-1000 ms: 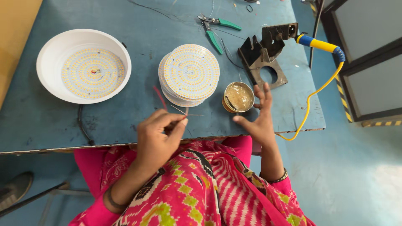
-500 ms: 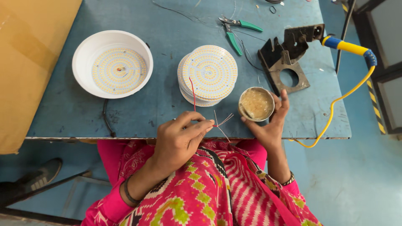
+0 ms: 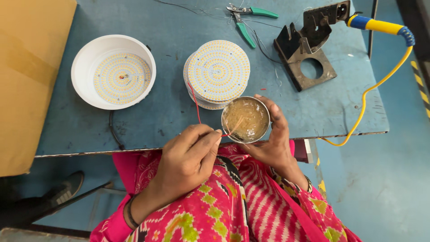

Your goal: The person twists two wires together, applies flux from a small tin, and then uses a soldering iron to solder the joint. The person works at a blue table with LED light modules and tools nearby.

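My right hand [image 3: 274, 139] cups a small round metal tin [image 3: 245, 119] of amber paste at the table's front edge. My left hand [image 3: 188, 159] pinches a thin red wire [image 3: 195, 103] whose stripped end dips into the paste. The wire runs up to a stack of round white LED discs [image 3: 218, 71] lying just behind the tin.
A white round lamp housing [image 3: 87, 67] with an LED disc inside sits at the left. A black soldering stand [image 3: 304, 49] holds a blue-and-yellow soldering iron [image 3: 380, 27] at the back right. Green-handled cutters [image 3: 246, 20] lie at the back. A brown board [image 3: 31, 80] borders the blue table [image 3: 340, 107].
My right hand has lifted the tin toward me, past the table edge. My left hand has brought the wire's end into the paste. The view has shifted closer.
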